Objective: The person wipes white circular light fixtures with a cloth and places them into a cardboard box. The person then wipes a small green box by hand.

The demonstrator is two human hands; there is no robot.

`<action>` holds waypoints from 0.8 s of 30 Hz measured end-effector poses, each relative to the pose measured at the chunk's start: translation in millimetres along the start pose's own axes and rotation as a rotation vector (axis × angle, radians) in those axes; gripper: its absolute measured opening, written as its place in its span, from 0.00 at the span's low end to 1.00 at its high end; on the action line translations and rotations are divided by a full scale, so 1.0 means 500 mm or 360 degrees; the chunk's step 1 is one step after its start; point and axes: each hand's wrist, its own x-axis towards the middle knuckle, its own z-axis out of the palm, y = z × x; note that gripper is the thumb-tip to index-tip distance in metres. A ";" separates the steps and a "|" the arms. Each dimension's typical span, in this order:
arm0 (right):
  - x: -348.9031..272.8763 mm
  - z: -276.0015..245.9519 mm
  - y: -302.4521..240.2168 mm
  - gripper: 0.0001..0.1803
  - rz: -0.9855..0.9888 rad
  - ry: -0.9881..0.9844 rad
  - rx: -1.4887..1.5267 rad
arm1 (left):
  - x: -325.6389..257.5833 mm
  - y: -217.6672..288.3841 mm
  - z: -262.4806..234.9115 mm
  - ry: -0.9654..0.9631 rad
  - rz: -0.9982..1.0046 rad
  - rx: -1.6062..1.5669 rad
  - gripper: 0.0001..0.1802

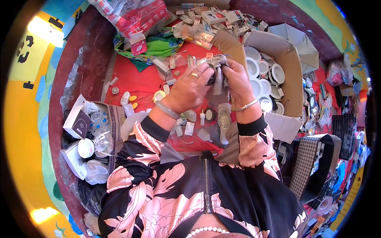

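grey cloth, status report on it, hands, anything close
Left hand and right hand gripping grey cloth. Cloth bunched, held over red sheet. Cardboard box of white round fittings close beside right hand.

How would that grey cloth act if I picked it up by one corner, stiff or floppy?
The grey cloth would probably flop, because its lower part hangs in loose folds. It is probably light too, as it's a small bundle between the left hand and right hand. It likely wouldn't roll, being crumpled and soft-looking.

Yellow-rimmed disc [159, 96] on red sheet [137, 82]
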 end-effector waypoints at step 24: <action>-0.001 -0.005 0.022 0.10 0.0331 -0.0082 0.0278 | -0.013 0.015 0.015 -0.0249 0.0146 0.0082 0.27</action>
